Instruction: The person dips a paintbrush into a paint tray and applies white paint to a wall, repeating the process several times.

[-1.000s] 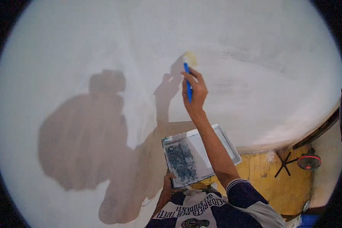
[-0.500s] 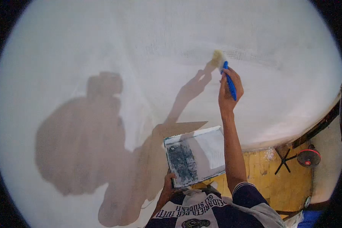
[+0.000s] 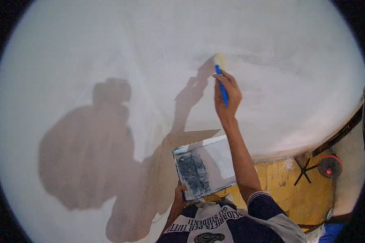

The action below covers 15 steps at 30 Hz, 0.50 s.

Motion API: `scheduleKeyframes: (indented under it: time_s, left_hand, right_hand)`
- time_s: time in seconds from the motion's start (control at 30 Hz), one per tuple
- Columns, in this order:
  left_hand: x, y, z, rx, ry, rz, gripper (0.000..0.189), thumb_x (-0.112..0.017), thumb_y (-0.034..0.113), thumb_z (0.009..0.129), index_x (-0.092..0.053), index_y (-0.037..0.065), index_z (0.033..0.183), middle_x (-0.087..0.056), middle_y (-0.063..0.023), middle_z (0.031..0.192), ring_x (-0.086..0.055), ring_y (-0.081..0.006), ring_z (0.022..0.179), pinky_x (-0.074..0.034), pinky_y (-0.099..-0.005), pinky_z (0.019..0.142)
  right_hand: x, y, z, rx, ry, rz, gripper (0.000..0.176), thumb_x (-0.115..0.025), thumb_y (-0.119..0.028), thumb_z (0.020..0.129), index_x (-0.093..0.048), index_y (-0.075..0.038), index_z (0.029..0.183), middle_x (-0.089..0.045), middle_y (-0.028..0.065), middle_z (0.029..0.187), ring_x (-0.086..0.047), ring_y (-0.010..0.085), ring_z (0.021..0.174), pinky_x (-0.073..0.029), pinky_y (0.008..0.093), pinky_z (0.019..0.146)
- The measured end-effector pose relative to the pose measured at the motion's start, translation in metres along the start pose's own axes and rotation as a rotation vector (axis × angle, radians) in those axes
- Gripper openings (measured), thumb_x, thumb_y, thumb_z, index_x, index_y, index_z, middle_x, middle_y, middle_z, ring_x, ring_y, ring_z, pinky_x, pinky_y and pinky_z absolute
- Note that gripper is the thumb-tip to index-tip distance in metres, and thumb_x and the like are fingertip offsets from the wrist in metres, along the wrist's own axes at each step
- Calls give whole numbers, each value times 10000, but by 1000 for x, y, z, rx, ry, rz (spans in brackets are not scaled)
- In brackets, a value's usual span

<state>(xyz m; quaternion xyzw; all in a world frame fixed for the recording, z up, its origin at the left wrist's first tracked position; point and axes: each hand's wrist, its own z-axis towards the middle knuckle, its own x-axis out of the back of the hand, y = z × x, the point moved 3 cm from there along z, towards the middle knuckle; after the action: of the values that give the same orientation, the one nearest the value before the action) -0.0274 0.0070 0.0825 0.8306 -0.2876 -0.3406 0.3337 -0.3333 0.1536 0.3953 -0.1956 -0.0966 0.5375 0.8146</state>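
A paintbrush [image 3: 222, 87] with a blue handle and pale yellow bristles is gripped in my right hand [image 3: 229, 95]. Its bristles meet the white wall [image 3: 271, 109] close to a band of greyish, streaky marks. Down at chest height, my left hand [image 3: 180, 193] clasps the near left edge of a paint tray [image 3: 192, 172]. White paint covers part of the tray, and a dark, blotchy patch shows on its left side. My right forearm hides the tray's right end.
My shadow [image 3: 85, 158] falls across the left of the wall. At lower right, a standing fan [image 3: 329, 167] with a red rim stands by the yellow tiled floor [image 3: 271, 178]. White spatter [image 3: 288, 163] marks the wall's base, and something blue [image 3: 332, 233] lies in the corner.
My right hand has swept the paintbrush leftward along the wall, and the brush now stands more upright. The tray in my left hand has barely shifted.
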Motion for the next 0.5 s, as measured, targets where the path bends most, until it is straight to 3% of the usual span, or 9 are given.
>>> scheduleKeyframes:
  time_s: [0.03,0.17,0.27,0.4,0.5]
  left_hand:
    - [-3,4,-4,17,-5,-7,588,-612,132,721,-517,56,1297,-587,-60,937,-633,-220,836,-562,-428,767]
    - [-13,16,-8,-1,-66,-35,707,-618,133,686,-498,59,1378,-616,-88,1050,-634,-231,967,-555,-411,822]
    - [5,2,2,37,-27,-29,777,-617,131,664,-478,67,1426,-623,-95,1149,-635,-239,1015,-562,-407,838]
    - [22,-31,41,-47,-114,-74,665,-618,138,662,-555,44,1317,-652,-92,1108,-653,-247,961,-573,-396,815]
    - [-6,8,-2,20,-44,-17,433,-623,150,687,-631,30,1103,-663,-85,993,-657,-250,863,-568,-387,778]
  right_hand:
    - [-10,-6,-4,-46,-54,22,225,-651,-8,907,-736,-102,1094,-715,163,1183,-729,315,997,-572,380,808]
    - [-35,-30,-1,-19,-153,305,224,-672,28,888,-725,-59,1088,-716,191,1160,-729,322,1007,-574,381,839]
    - [-39,-28,5,12,-131,330,201,-673,19,900,-719,-41,1087,-717,199,1157,-724,328,1028,-567,385,868]
    - [-8,14,11,-68,20,238,192,-665,13,921,-713,-10,1106,-723,195,1160,-714,311,1071,-556,389,935]
    - [24,18,25,-7,140,79,159,-668,-11,947,-729,-22,1093,-722,189,1159,-726,286,1043,-575,392,897]
